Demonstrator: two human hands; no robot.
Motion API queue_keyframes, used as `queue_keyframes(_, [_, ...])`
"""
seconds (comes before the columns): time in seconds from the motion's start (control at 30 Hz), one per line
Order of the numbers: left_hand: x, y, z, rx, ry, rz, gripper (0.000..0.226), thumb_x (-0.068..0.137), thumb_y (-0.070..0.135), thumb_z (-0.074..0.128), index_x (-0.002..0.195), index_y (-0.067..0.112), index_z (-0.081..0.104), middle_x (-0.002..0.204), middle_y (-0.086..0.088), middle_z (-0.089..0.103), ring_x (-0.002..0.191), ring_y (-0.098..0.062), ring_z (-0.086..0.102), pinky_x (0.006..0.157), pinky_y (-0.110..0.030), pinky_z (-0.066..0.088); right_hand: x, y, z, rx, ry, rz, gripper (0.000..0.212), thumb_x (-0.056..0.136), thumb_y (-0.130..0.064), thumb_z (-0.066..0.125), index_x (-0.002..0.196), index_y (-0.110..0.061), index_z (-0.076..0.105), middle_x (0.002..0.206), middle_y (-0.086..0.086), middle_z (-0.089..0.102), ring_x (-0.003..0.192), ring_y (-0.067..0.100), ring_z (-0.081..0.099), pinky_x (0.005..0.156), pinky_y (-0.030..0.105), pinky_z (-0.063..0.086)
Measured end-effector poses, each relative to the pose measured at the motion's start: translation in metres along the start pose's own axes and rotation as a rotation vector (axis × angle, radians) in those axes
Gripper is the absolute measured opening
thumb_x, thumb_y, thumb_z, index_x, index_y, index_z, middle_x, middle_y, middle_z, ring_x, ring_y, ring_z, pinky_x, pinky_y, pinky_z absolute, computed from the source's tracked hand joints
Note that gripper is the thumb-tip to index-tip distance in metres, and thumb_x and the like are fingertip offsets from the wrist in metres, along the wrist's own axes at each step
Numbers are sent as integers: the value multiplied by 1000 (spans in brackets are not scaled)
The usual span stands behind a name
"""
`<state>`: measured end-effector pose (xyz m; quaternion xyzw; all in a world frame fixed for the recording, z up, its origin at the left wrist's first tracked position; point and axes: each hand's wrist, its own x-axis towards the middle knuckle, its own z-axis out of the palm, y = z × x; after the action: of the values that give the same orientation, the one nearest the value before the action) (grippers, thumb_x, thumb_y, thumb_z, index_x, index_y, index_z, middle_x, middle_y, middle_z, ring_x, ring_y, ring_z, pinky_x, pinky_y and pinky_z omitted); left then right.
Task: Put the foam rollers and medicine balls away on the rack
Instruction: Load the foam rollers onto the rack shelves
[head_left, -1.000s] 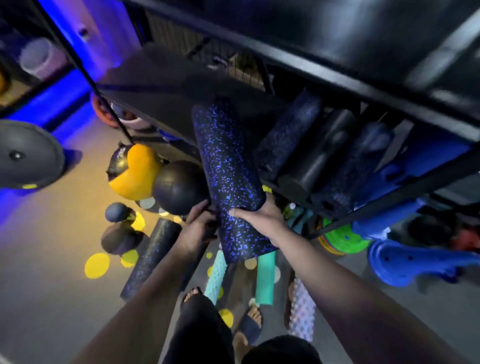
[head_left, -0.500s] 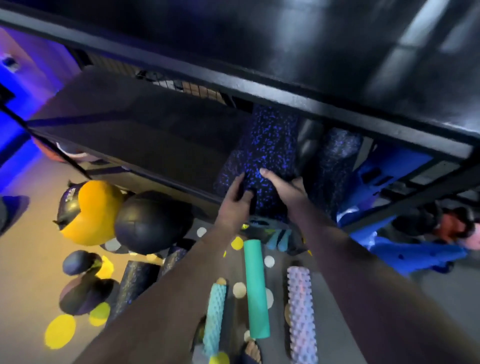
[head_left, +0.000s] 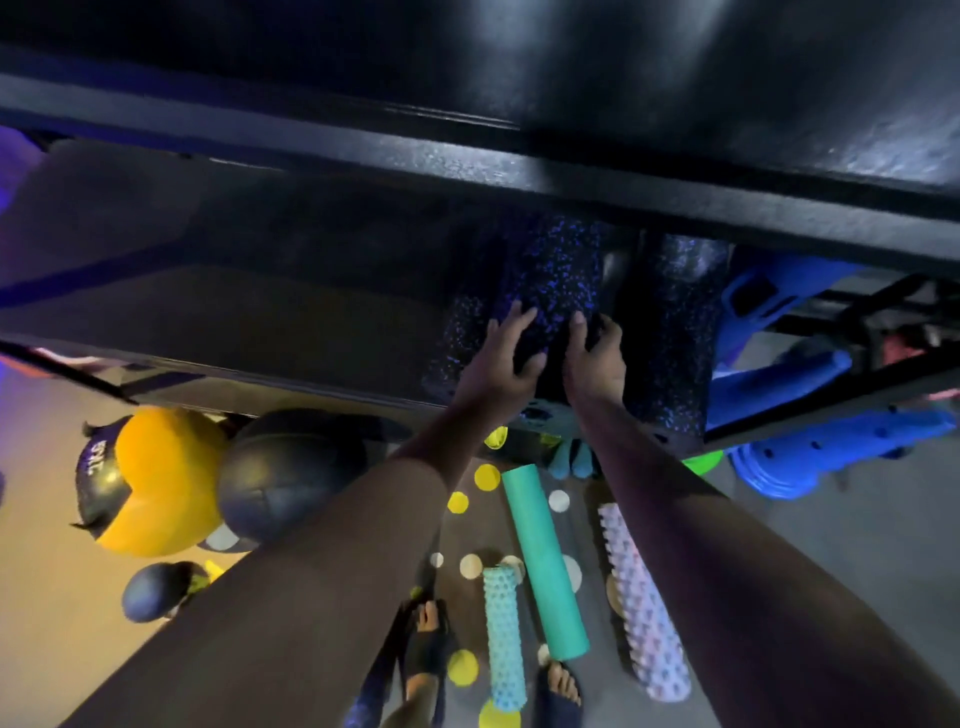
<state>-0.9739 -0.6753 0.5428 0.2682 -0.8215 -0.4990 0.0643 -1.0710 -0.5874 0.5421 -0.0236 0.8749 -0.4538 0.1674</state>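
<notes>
A black foam roller with blue specks (head_left: 550, 270) lies on the rack shelf (head_left: 218, 317), its far end hidden under the upper shelf. My left hand (head_left: 501, 358) and my right hand (head_left: 592, 358) both press on its near end with curled fingers. Another speckled roller (head_left: 670, 332) lies to its right. On the floor lie a smooth teal roller (head_left: 543, 561), a bumpy light-blue roller (head_left: 503, 634) and a bumpy pale roller (head_left: 641, 597). A yellow and black medicine ball (head_left: 150, 483), a black ball (head_left: 285, 475) and a small dark ball (head_left: 156, 590) sit at the left.
The black upper shelf (head_left: 519, 171) overhangs the rollers. Blue moulded equipment (head_left: 831, 441) fills the rack's right end. Yellow and white spots dot the floor. My feet in sandals (head_left: 431, 649) stand between the floor rollers.
The speckled roller has slid deeper onto the shelf under the upper shelf. Both hands followed it forward and now rest at its near end. The view tilted closer to the rack.
</notes>
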Motion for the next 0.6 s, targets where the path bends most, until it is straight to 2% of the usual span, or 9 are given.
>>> queue_keyframes(0.07, [7,-4,-5,4,-68,40,60,102,22,57,157,15,32,168,-6,17,155,-30,8,123,-38,19,1,1,5,-14,36,34,60,103,-51,42,149,-12,38,147,17,51,132,36,51,105,39,41])
queue_keyframes(0.17, [1,-8,-16,7,-59,25,59,103,23,55,156,11,32,166,-13,21,154,-25,17,121,-26,15,-10,0,6,-7,108,20,53,105,-41,44,145,-5,44,141,22,54,130,38,52,104,37,40])
queue_keyframes(0.23, [-21,-16,-26,-49,23,0,57,103,25,54,155,11,36,162,-11,32,151,-19,29,121,-22,21,-30,4,8,-13,263,-42,48,103,-35,46,135,1,53,128,29,58,119,45,54,99,43,41])
queue_keyframes(0.33, [-73,-39,-42,-131,139,-131,54,100,30,51,151,15,43,153,-4,49,140,-15,47,116,-32,38,-75,21,13,-177,451,-153,43,97,-34,51,110,4,63,106,32,58,98,50,55,86,49,41])
queue_keyframes(0.4, [-125,-63,-57,-105,141,-239,47,102,22,50,149,19,46,146,-1,55,131,-7,51,106,-15,38,-115,37,17,-245,497,-224,39,96,-34,52,97,5,61,97,31,57,90,48,56,80,48,39])
queue_keyframes(0.43, [-150,-76,-62,-92,134,-281,44,102,17,50,146,21,50,138,1,60,124,-3,53,96,-8,39,-133,47,19,-243,498,-235,38,96,-33,52,93,4,60,94,31,57,88,47,56,78,48,38])
queue_keyframes(0.47, [-174,-89,-68,-85,130,-347,42,101,15,51,142,24,53,129,4,63,117,-5,58,88,-8,40,-151,59,23,-229,471,-235,37,96,-32,51,92,4,59,93,30,57,87,47,56,77,48,38])
queue_keyframes(0.53, [-236,-118,-78,-78,139,-499,36,95,22,58,131,24,61,111,8,65,106,-12,62,79,-15,41,-203,86,32,-227,358,-250,34,95,-31,50,93,1,58,91,27,58,85,46,57,74,49,43])
queue_keyframes(0.6, [-296,-151,-80,-40,136,-605,33,91,26,59,124,21,63,104,6,66,97,-15,62,74,-22,40,-251,119,42,-210,135,-211,26,96,-26,52,95,-1,59,90,23,60,86,44,58,75,49,46])
